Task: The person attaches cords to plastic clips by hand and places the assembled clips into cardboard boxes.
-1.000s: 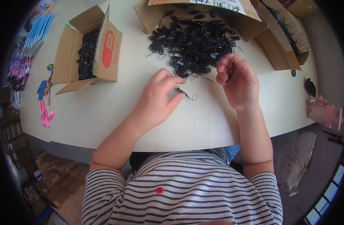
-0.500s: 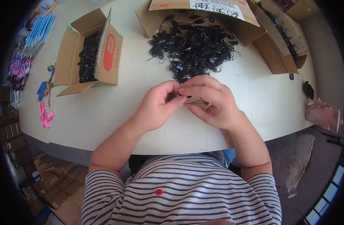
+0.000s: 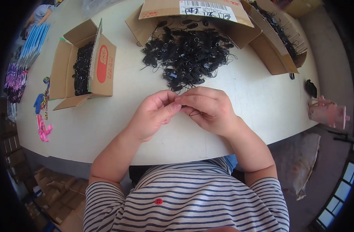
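My left hand (image 3: pixel 154 115) and my right hand (image 3: pixel 212 107) meet above the near side of the table, fingertips pinched together. Between them is a small black strap with a thin cord loop (image 3: pixel 194 113); most of it is hidden behind my fingers. The loop sticks out under the right index finger. Just beyond my hands lies a heap of black straps (image 3: pixel 188 54) with metal rings and cord loops, spilling from a tipped cardboard box (image 3: pixel 161 10).
To the left an open carton (image 3: pixel 103 71) holds more black straps. Another carton (image 3: pixel 271 58) stands at the right, near a pink cup (image 3: pixel 328 114). Pink ribbon (image 3: pixel 43 129) and blue packets (image 3: pixel 32 40) lie along the left edge. A co-worker's arm (image 3: pixel 45 15) shows at the far left.
The whole view has shifted, so the table things appear further left. My fingers have drawn closer around the strap, and its cord loop now shows below the right fingers.
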The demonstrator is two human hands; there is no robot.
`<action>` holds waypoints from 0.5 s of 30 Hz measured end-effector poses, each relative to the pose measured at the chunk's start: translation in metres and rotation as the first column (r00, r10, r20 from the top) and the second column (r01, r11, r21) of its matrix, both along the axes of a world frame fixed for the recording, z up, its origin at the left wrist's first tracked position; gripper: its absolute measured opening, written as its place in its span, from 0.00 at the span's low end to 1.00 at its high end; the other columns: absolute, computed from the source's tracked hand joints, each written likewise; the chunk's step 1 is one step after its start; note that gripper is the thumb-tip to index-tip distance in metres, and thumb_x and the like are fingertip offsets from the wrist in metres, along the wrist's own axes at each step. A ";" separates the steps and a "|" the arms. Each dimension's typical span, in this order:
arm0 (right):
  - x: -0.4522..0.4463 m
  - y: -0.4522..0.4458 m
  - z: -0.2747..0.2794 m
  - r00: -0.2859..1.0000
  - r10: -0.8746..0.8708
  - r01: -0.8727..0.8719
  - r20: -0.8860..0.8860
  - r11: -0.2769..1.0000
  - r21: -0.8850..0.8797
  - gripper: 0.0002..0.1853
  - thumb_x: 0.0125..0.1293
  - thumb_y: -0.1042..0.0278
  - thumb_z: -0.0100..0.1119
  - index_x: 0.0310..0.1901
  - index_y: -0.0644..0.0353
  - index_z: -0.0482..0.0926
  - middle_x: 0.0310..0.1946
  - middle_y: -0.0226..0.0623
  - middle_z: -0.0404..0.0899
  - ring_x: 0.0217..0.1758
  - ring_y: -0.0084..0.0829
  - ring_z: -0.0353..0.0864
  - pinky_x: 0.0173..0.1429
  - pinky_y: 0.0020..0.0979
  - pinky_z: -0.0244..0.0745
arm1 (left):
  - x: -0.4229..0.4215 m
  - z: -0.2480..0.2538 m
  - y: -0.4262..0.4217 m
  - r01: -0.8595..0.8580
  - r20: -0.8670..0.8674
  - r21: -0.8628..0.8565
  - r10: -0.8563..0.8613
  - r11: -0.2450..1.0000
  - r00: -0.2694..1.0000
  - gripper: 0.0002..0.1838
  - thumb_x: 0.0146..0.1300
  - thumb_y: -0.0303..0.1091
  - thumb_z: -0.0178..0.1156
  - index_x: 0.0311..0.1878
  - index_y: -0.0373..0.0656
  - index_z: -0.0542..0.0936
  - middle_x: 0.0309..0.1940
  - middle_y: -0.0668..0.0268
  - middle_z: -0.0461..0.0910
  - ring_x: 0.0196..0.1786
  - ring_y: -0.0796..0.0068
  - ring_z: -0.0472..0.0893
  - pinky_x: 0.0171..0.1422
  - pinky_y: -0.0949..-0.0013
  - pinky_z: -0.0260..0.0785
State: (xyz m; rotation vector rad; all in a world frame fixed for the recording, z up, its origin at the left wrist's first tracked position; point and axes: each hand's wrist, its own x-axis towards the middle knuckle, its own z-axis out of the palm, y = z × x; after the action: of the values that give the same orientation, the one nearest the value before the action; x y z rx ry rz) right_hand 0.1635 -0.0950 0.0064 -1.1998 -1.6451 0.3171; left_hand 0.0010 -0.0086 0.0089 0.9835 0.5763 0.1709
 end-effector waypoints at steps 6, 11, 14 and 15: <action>0.000 -0.002 0.005 0.998 0.000 -0.005 -0.070 0.998 -0.064 0.16 0.42 0.82 0.64 0.38 0.61 0.80 0.29 0.37 0.77 0.29 0.33 0.79 0.30 0.27 0.77 | 0.001 0.002 -0.001 -0.026 0.045 0.020 0.025 0.999 0.999 0.08 0.60 0.26 0.58 0.42 0.38 0.75 0.33 0.74 0.74 0.33 0.89 0.68 0.37 0.83 0.60; 0.000 -0.001 0.003 0.996 0.021 -0.025 -0.085 0.998 -0.054 0.16 0.43 0.82 0.63 0.38 0.61 0.80 0.30 0.37 0.77 0.29 0.33 0.79 0.30 0.27 0.77 | -0.001 0.000 0.001 -0.032 0.030 -0.003 0.032 0.999 0.999 0.07 0.58 0.27 0.59 0.40 0.38 0.76 0.30 0.74 0.74 0.30 0.90 0.67 0.33 0.84 0.58; 0.002 -0.002 0.003 0.996 0.044 -0.049 -0.083 0.997 -0.061 0.14 0.44 0.83 0.64 0.37 0.64 0.79 0.32 0.39 0.78 0.31 0.32 0.80 0.30 0.26 0.77 | -0.002 0.000 0.002 -0.048 0.006 -0.036 0.048 0.998 0.999 0.06 0.58 0.28 0.59 0.38 0.38 0.76 0.27 0.75 0.72 0.26 0.90 0.64 0.28 0.85 0.54; 0.003 -0.002 0.003 0.995 0.051 -0.058 -0.084 0.996 -0.071 0.13 0.45 0.83 0.64 0.36 0.64 0.79 0.33 0.40 0.78 0.32 0.32 0.80 0.30 0.25 0.77 | -0.002 -0.001 0.002 -0.055 0.011 -0.065 0.056 0.996 0.998 0.06 0.58 0.28 0.60 0.38 0.38 0.76 0.26 0.76 0.71 0.25 0.91 0.63 0.27 0.85 0.53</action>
State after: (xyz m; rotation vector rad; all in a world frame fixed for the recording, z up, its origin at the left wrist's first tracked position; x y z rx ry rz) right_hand 0.1660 -0.0969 0.0099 -1.1823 -1.6083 0.4595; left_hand -0.0007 -0.0064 0.0080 0.9035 0.5939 0.2064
